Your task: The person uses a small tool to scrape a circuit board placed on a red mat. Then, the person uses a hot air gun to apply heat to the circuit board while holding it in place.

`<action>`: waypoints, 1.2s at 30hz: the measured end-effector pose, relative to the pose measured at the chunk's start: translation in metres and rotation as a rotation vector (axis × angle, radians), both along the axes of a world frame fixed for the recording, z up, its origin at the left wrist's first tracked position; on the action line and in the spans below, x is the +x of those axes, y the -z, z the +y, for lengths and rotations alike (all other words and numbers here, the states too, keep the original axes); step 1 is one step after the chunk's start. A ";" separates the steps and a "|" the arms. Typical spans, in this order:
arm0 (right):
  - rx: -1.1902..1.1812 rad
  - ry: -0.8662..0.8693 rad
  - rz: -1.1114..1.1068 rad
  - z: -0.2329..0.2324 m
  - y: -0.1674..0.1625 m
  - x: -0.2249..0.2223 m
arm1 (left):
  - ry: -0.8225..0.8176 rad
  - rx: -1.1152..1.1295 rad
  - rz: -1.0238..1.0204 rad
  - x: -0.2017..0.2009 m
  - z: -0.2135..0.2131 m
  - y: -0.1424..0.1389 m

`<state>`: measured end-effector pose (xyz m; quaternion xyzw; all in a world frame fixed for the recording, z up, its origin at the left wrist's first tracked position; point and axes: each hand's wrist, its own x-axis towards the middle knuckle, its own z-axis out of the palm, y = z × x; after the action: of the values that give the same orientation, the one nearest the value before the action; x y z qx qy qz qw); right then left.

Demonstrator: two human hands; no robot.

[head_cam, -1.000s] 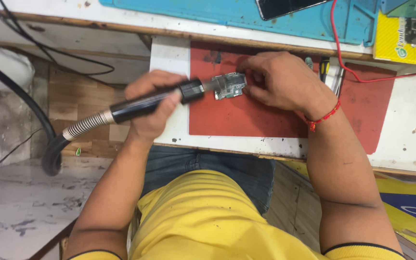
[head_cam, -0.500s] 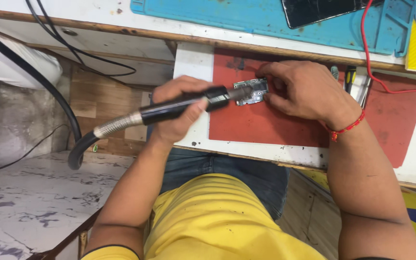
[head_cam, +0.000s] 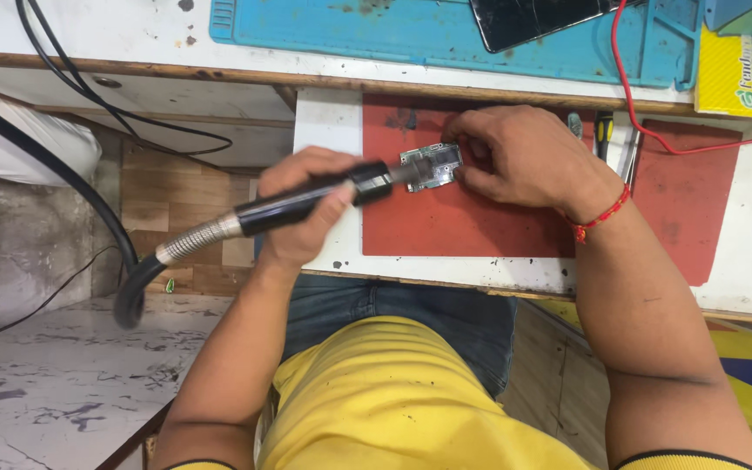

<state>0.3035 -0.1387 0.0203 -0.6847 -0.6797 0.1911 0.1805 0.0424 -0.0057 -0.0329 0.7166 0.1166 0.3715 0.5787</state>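
left hand (head_cam: 302, 209) grips the black hot-air wand (head_cam: 306, 202), its nozzle at the circuit board (head_cam: 433, 165); right hand (head_cam: 520, 157) pinches the board's far edge, fingertips hiding part of it.

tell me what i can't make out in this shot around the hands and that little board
All from the head view:
- The nozzle tip of the black hot-air handle: lost against the small circuit board.
- The board's right edge: covered by the right hand.
- The board's components: too small to tell.
- The right hand's fingertips: curled under.
- The dark phone on the blue mat: cut off by the top edge.
- The left hand hides the handle's middle.
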 end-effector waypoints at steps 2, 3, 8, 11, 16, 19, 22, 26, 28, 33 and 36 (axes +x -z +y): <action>-0.010 0.006 -0.004 -0.001 0.000 0.000 | 0.005 0.062 0.002 -0.002 -0.001 -0.001; -0.015 0.007 0.002 -0.002 -0.001 -0.001 | -0.061 0.062 0.023 -0.002 -0.003 -0.001; -0.060 0.023 0.027 -0.002 -0.007 -0.001 | -0.047 -0.014 -0.021 -0.006 -0.005 -0.007; -0.020 0.003 0.016 -0.002 -0.009 -0.002 | -0.040 0.003 -0.042 -0.006 -0.006 -0.007; -0.091 0.053 0.000 -0.003 -0.008 -0.004 | -0.005 0.081 -0.053 -0.006 -0.003 -0.004; 0.114 -0.069 -0.034 -0.003 -0.009 -0.006 | -0.165 -0.046 0.033 -0.007 -0.005 -0.004; 0.020 -0.024 -0.050 -0.003 -0.010 -0.008 | -0.011 0.013 0.001 -0.009 -0.006 -0.007; -0.004 0.006 -0.009 -0.001 -0.010 -0.009 | -0.129 -0.041 0.033 -0.008 -0.006 -0.009; 0.055 -0.003 0.000 -0.001 -0.010 -0.008 | -0.123 -0.078 0.070 -0.009 -0.005 -0.009; 0.042 0.014 0.026 -0.001 -0.014 -0.007 | -0.080 -0.101 -0.023 -0.009 -0.002 -0.009; 0.058 0.037 0.028 0.005 -0.020 -0.008 | -0.031 -0.047 0.007 -0.009 0.004 -0.014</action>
<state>0.2952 -0.1335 0.0398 -0.6888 -0.6697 0.1774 0.2134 0.0337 -0.0018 -0.0185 0.7021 0.1383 0.3753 0.5892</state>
